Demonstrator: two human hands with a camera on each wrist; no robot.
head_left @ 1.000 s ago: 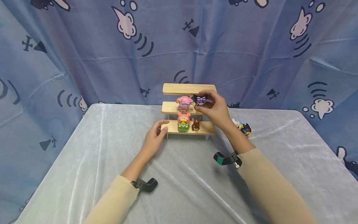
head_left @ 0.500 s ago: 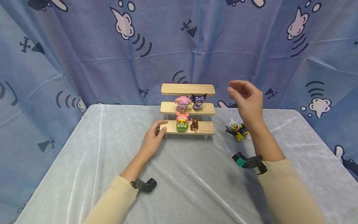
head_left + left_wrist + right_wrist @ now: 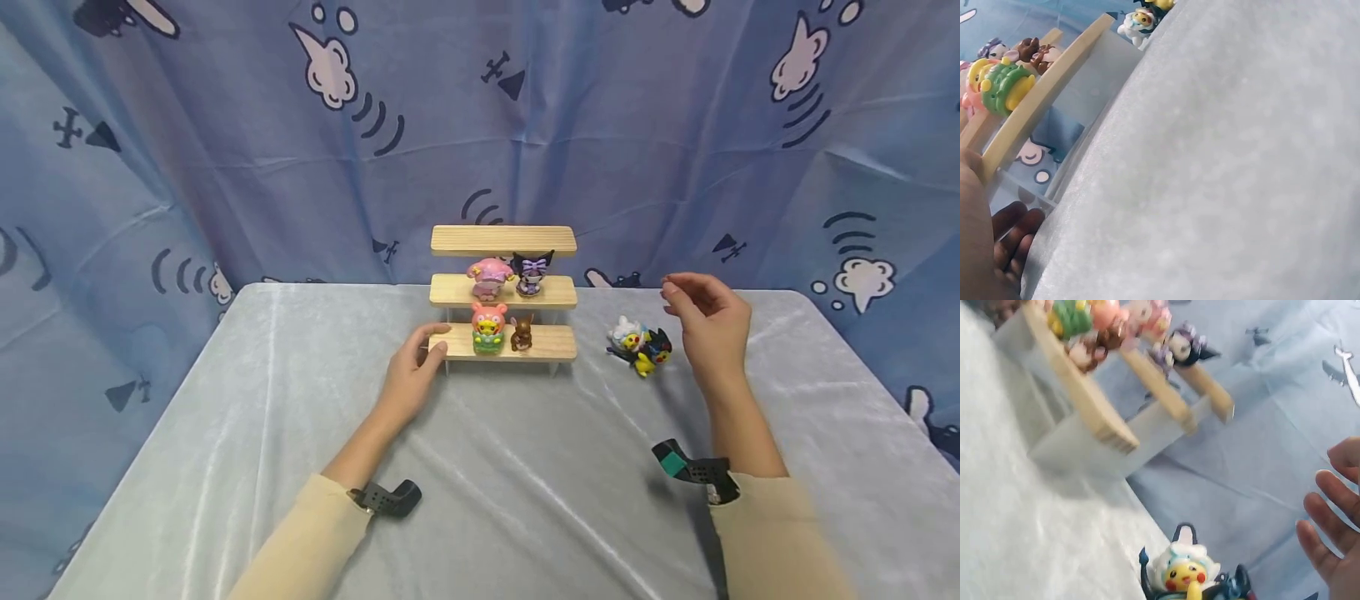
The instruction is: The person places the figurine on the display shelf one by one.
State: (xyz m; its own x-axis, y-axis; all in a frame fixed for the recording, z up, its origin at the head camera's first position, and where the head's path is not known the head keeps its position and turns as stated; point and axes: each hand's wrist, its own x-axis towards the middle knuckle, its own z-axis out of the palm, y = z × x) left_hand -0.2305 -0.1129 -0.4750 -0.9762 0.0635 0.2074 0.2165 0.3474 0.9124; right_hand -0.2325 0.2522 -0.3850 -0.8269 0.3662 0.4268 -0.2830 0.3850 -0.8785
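A three-tier wooden display shelf stands at the back of the table. My left hand holds the left end of its bottom plank, thumb at the front edge. On that plank sit a pink-and-green figurine and a small brown figurine. The middle plank carries a pink-hooded figurine and a black-eared figurine with a purple bow. My right hand is raised, holding nothing, fingers loosely bent. Left of it on the table lie a white-capped yellow figurine and a black-and-yellow figurine, touching.
A light grey cloth covers the table. Behind its back edge hangs a blue patterned curtain. The top plank of the shelf stands close to the curtain. Clear side supports hold up the planks.
My right hand has let go of the black-eared figurine, which stands on the middle plank, and has moved right and then down beside the loose figurines. My left hand stays put.
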